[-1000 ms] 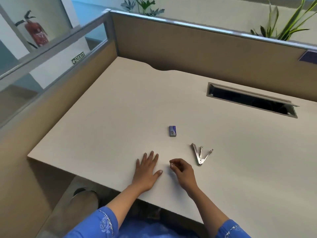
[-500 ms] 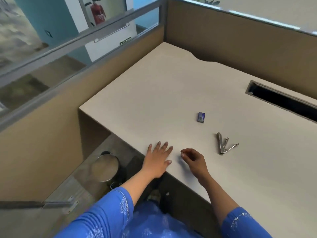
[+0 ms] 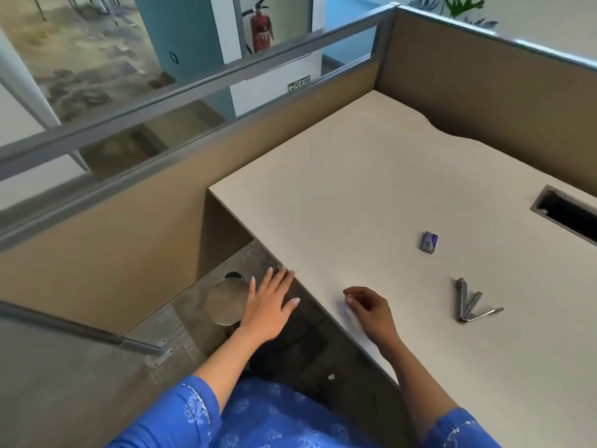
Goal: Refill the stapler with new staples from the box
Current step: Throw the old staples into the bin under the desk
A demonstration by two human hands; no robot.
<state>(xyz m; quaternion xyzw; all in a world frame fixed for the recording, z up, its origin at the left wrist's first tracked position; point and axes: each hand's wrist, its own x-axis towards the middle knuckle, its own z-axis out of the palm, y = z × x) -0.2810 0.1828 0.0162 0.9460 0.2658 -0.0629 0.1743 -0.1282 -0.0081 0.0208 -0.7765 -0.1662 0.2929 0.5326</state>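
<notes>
On the pale beige desk (image 3: 355, 195) lie two loose things: one small blue cardboard staple box (image 3: 429, 241) toward the far right, and one silver metal stapler (image 3: 471, 302), hinged wide open, nearer the front edge. Two bare hands show, the left hand (image 3: 269, 305) off the front edge, the right hand (image 3: 370, 307) over it. One round shiny metal bin (image 3: 226, 300) stands below. One red fire extinguisher (image 3: 261, 27) hangs beyond the glass.

Beige desk (image 3: 371, 195) inside tan partitions (image 3: 478, 85); glass panel (image 3: 129, 59), fire extinguisher (image 3: 261, 27) beyond.
</notes>
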